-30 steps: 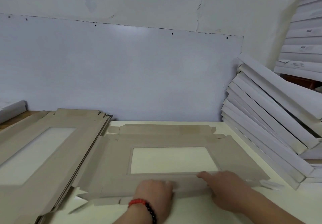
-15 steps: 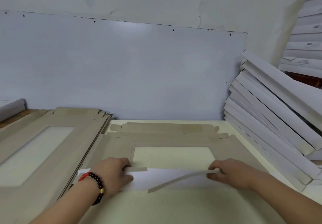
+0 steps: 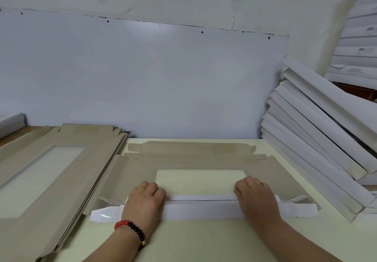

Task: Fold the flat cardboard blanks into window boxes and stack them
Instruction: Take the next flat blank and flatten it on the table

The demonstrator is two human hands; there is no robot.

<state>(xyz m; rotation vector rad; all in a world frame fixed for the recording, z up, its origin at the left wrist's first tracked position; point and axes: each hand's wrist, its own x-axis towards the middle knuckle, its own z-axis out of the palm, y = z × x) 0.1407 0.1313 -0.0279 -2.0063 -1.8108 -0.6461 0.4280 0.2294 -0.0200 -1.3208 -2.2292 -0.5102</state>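
Hiding their fingertips, left hand (image 3: 145, 199) and right hand (image 3: 256, 197) press flap (image 3: 202, 207).

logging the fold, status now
Left hand and right hand press near flap onto cardboard blank. Nothing obstructing.

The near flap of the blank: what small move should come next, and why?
Probably slide both hands outward along the near flap to crease it. The left hand and right hand press it folded over, white side up, but its ends lie unpressed.
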